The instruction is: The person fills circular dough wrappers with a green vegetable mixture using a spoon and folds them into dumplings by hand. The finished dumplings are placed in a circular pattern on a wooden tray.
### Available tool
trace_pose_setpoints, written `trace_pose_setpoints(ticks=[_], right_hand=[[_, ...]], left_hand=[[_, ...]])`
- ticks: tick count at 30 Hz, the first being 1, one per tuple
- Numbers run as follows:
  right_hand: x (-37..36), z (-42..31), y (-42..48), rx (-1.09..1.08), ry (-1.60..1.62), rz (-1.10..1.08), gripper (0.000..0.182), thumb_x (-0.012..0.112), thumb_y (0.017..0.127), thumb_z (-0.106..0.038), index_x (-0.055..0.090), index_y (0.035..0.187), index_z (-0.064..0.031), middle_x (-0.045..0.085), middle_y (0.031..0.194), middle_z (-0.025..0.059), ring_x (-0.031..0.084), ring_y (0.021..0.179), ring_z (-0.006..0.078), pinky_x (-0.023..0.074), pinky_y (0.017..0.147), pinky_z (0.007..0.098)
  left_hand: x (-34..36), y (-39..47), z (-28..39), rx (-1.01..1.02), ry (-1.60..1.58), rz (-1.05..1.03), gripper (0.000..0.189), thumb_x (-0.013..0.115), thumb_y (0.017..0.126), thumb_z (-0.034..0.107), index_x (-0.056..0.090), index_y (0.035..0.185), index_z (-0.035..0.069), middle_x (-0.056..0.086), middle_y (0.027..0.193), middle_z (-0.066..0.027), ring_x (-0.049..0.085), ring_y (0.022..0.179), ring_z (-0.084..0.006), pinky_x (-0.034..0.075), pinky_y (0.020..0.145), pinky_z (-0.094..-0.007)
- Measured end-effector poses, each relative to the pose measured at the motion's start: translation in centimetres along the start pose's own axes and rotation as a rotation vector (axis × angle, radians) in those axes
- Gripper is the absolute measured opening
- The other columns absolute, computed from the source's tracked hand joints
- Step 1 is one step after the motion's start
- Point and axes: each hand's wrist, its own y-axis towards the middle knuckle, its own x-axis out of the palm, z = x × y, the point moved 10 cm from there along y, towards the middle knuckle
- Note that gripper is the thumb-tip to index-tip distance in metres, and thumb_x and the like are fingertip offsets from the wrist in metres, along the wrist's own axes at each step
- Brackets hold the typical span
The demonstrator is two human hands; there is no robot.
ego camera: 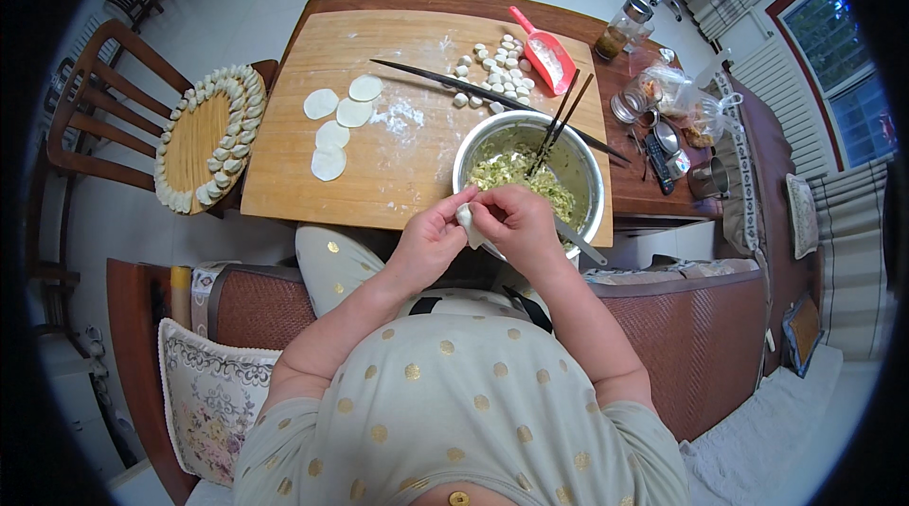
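Note:
My left hand (432,240) and my right hand (522,225) meet at the near rim of a steel bowl (599,204), both pinching a folded dumpling (469,225) between their fingertips. Chopped green and pale filling (522,172) lies in the bowl, with dark chopsticks (564,115) standing in it. A metal utensil's handle (584,245) rests over the near rim. Several round dough wrappers (329,162) lie on the wooden board (284,186) to the left. Behind the bowl are many small dough pieces (497,73) and a red scoop (552,62) of flour.
A long, dark tapered rolling pin (440,78) lies across the board, partly behind the bowl. On a chair (117,105) at left sits a round tray (199,144) edged with dumplings. Jars, bags, a remote control (658,165) and a metal cup (709,179) stand or lie at right.

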Motion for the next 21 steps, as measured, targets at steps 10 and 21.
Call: trace_pose_setpoints(ticks=[10, 21], right_hand=[[-0.2, 0.9, -0.3, 0.046, 0.141, 0.054, 0.016, 0.066, 0.082, -0.013, 0.069, 0.095, -0.0034, 0.066, 0.081, 0.0128, 0.064, 0.070, 0.0228, 0.0498, 0.064, 0.0308], [0.4, 2.3, -0.1, 0.107, 0.257, 0.090, 0.016, 0.065, 0.083, -0.014, 0.069, 0.093, -0.0026, 0.067, 0.079, 0.0130, 0.064, 0.067, 0.0195, 0.0495, 0.061, 0.0288]], left_hand=[[-0.4, 0.1, 0.3, -0.003, -0.118, 0.069, 0.042, 0.044, 0.092, 0.002, 0.042, 0.134, 0.000, 0.056, 0.119, -0.0075, 0.056, 0.106, -0.0123, 0.048, 0.090, -0.0275], [-1.0, 0.4, 0.6, 0.051, -0.127, 0.124, 0.044, 0.044, 0.089, -0.003, 0.040, 0.133, -0.004, 0.058, 0.109, -0.0069, 0.058, 0.095, -0.0094, 0.050, 0.088, -0.0264]])
